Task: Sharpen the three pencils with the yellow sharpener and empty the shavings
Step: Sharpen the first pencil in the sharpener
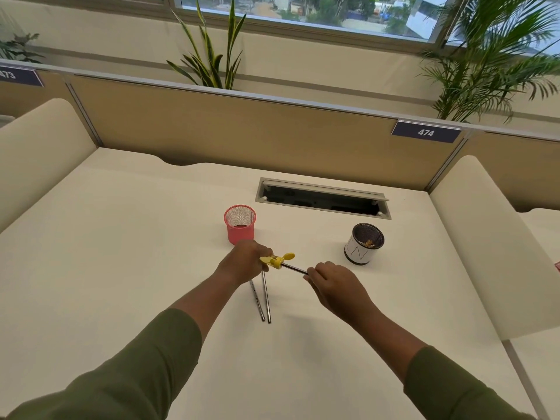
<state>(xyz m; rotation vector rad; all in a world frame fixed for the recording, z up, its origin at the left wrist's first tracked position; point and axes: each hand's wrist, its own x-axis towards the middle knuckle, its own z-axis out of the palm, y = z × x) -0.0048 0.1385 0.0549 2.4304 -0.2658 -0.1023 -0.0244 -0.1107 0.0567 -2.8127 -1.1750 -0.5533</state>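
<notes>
**Pencil in the sharpener, two waiting on the desk**

I am watching the left hand (242,262) gripping the yellow sharpener (277,260) above the desk (121,237), its fingers curled round the body while the lid is standing flipped open. The right hand (330,281) is pinching the far end of a dark pencil (294,269) whose tip is sitting inside the sharpener. I am judging this as the sharpening step on one of the three pencils. The other two pencils (263,301) are lying side by side on the desk just below the left hand; I cannot tell whether their tips are cut yet. The next move is calling for the right hand twisting the pencil while the left is bracing the sharpener steady. A white cup (360,253) holding what look like shavings is standing near the right hand, a likely place for emptying; a pink mesh cup (240,230) is standing just behind the left hand.
</notes>
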